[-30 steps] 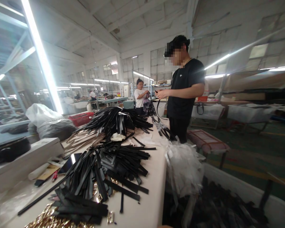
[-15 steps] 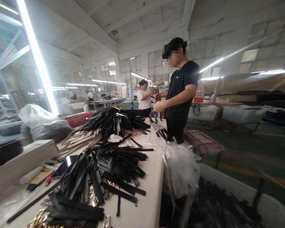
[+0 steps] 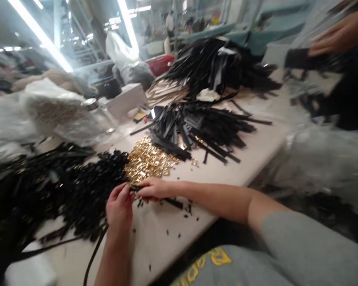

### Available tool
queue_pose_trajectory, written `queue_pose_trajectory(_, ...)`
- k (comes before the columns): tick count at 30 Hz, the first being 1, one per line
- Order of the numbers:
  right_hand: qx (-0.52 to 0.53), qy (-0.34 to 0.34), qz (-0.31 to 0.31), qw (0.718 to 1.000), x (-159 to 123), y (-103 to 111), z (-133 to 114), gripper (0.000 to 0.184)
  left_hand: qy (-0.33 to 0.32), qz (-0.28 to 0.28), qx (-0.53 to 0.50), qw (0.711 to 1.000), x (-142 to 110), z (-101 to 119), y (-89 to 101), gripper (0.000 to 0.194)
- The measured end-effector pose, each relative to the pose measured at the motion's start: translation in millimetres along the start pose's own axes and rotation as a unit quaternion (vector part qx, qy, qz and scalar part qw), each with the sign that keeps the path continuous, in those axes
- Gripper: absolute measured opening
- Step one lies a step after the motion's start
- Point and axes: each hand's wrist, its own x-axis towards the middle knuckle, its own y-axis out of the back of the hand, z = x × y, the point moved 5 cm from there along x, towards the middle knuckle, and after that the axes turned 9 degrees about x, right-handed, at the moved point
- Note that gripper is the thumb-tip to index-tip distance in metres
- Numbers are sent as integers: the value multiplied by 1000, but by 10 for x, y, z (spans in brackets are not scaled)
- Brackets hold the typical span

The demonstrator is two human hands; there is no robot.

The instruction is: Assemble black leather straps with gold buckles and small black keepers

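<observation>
My left hand (image 3: 119, 204) and my right hand (image 3: 155, 188) meet low over the table, fingers closed in pinches around a black strap (image 3: 174, 203). One end of it sticks out below my right wrist. Between the fingertips the strap is blurred, and whether a buckle sits on it I cannot make out. Just beyond my hands lies a heap of gold metal buckles (image 3: 147, 159). To the left of them is a mound of small black pieces (image 3: 98, 186). Flat black straps (image 3: 203, 123) are piled behind the buckles.
A larger bundle of black strips (image 3: 197, 65) lies farther back, near a red basket (image 3: 161, 64). Clear plastic bags (image 3: 59, 109) stand at left. Another person's hand (image 3: 343, 33) holds something dark at upper right. A plastic bag (image 3: 325, 163) hangs beside the table's right edge.
The view has swung down and to the left. Both my hands, the buckle heap and the black mound now show, and the co-worker is seen only in part at right.
</observation>
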Motion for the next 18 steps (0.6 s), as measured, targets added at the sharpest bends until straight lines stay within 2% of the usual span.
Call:
queue_pose_trajectory(1, 7, -3, -9, 1000, 54, -63, 53, 9, 15, 15, -14, 1000, -28, -13, 133, 34)
queue_pose_trajectory(3, 18, 1, -20, 1000, 99, -83, 85, 11, 45, 14, -48, 998, -39, -30, 211, 31)
queue_pose_trajectory(6, 26, 16, -40, 999, 86, -42, 55, 15, 72, -1, -71, 995, -14, -35, 149, 27)
queue_pose_trajectory(10, 28, 32, -45, 998, 73, -35, 42, 15, 77, -11, -76, 994, 3, -45, 110, 26)
queue_pose_trajectory(14, 36, 33, -31, 998, 76, -9, 47, 16, 64, -4, -56, 996, 15, -42, 132, 32)
queue_pose_trajectory(18, 66, 1, 1, 998, 82, -13, 77, 16, 37, 17, -8, 999, -75, 35, 141, 31)
